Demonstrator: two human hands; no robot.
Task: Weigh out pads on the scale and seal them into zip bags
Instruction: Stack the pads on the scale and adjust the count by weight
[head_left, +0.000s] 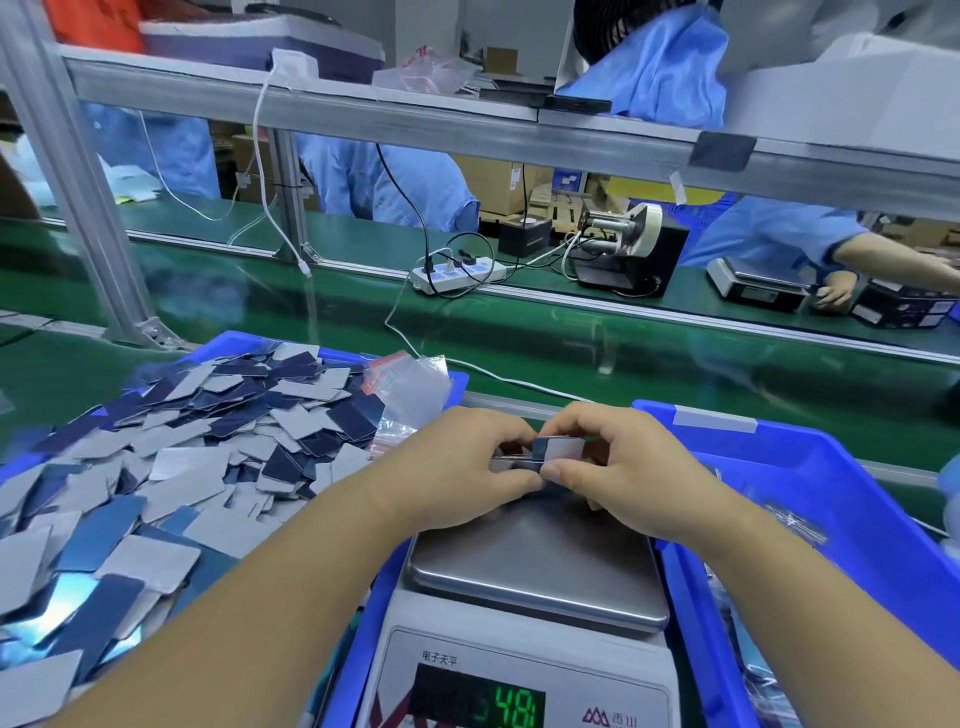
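Observation:
A small stack of grey and dark blue pads (557, 451) is held over the far edge of the scale's steel pan (540, 566). My left hand (462, 467) grips the stack from the left and my right hand (618, 467) pinches it from the right, thumb on the near side. The scale's green display (514, 707) shows digits. A large heap of loose pads (171, 467) fills the blue tray on the left. Clear zip bags with red strips (410, 395) lie at the heap's far right edge.
A blue bin (831, 519) stands to the right of the scale with bagged items inside. Beyond runs a green conveyor belt (571, 332) with a power strip (457, 275) and a tape dispenser (623, 249). Other workers in blue sit across it.

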